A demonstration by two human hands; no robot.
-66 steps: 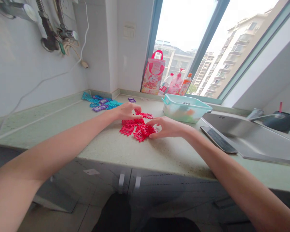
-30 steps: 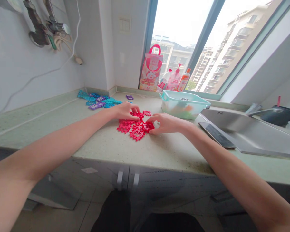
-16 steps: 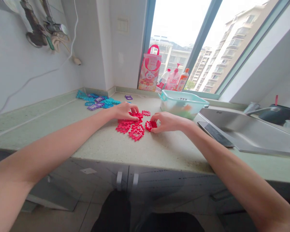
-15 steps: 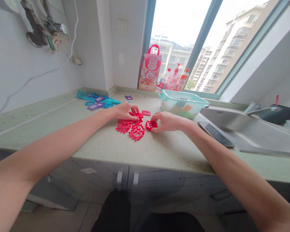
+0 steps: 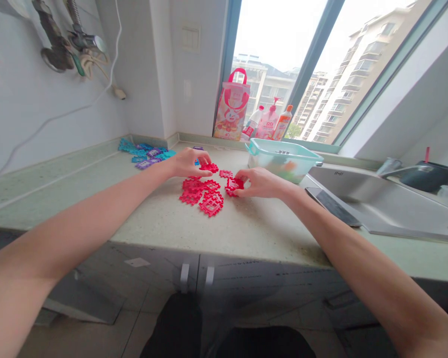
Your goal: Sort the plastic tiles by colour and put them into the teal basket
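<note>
Several red interlocking plastic tiles (image 5: 201,193) lie in a small heap on the pale green countertop (image 5: 216,228). My left hand (image 5: 188,161) is raised just behind the heap, its fingers pinched on one red tile (image 5: 209,168). Right of the heap, my right hand (image 5: 259,182) is closed on another red tile (image 5: 234,184), held a little above the counter. One loose red tile (image 5: 226,174) lies between the two hands.
Blue and purple tiles (image 5: 147,152) are spread at the back left near the wall. A teal plastic tub (image 5: 283,159) stands behind my right hand. Right of it lie a dark flat tablet (image 5: 334,206) and a steel sink (image 5: 388,204). A bag and bottles (image 5: 254,119) stand on the windowsill.
My left hand has lifted off the heap and moved back with one red tile in its fingers. My right hand has risen slightly with its tile.
</note>
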